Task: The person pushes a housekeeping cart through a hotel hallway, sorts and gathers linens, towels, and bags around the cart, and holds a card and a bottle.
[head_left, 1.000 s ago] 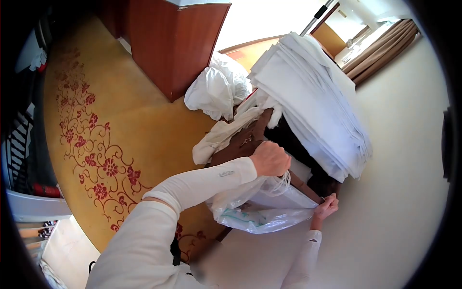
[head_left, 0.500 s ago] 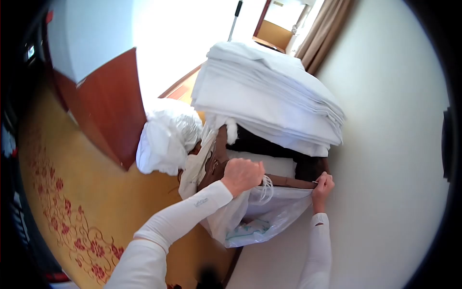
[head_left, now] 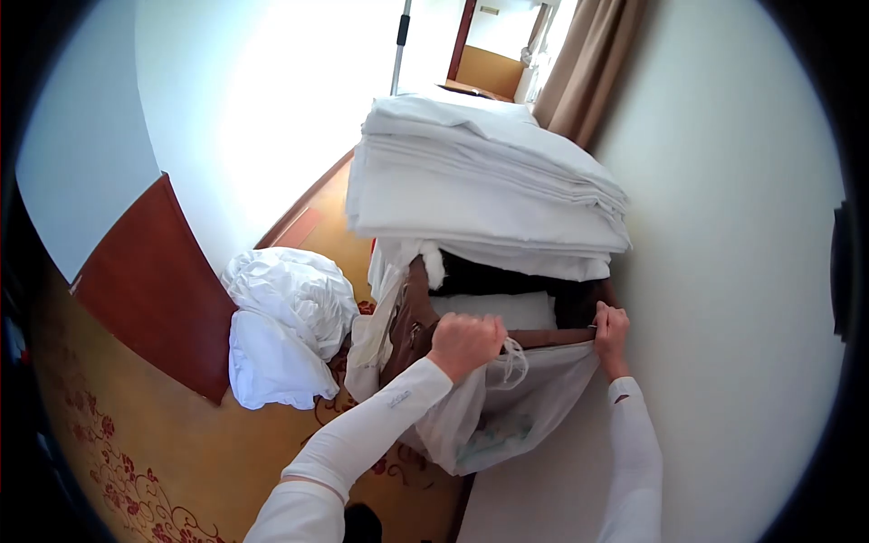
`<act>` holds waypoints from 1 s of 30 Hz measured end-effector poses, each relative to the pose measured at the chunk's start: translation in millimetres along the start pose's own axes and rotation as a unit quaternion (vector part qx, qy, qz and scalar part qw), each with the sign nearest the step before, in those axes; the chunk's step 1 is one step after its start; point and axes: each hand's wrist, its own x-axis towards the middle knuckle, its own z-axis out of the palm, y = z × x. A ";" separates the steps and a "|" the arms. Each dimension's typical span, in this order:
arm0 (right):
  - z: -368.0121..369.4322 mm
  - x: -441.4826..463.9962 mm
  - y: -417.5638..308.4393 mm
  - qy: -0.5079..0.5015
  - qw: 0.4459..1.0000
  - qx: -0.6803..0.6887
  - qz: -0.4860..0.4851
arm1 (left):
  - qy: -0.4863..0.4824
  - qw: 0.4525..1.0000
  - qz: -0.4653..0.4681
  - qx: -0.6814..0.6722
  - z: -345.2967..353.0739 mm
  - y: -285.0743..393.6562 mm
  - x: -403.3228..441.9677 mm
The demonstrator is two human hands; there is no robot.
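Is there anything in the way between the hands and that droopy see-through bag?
Nothing that I can see. The left hand is closed at one end of the bag's top, with white strings beside it. The right hand pinches the other end, against the brown rim.

It looks like a hotel corridor: patterned floral carpet [head_left: 136, 489], stacked white linens [head_left: 489, 185] and long brown curtain [head_left: 593, 72].
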 end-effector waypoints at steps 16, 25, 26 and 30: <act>59.1 -47.0 9.4 -0.025 0.992 -0.108 -0.064 | 0.075 0.991 0.061 -0.093 73.9 -30.9 -35.2; 77.7 -54.1 17.9 0.048 0.985 -0.158 -0.049 | 0.088 0.982 0.126 -0.112 94.9 -48.1 -43.6; 78.2 -57.6 19.1 0.038 0.985 -0.166 -0.041 | 0.080 0.981 0.130 -0.118 92.5 -50.0 -42.8; 80.5 -73.2 23.6 0.034 0.983 -0.177 -0.028 | 0.084 0.977 0.152 -0.121 87.0 -51.4 -55.1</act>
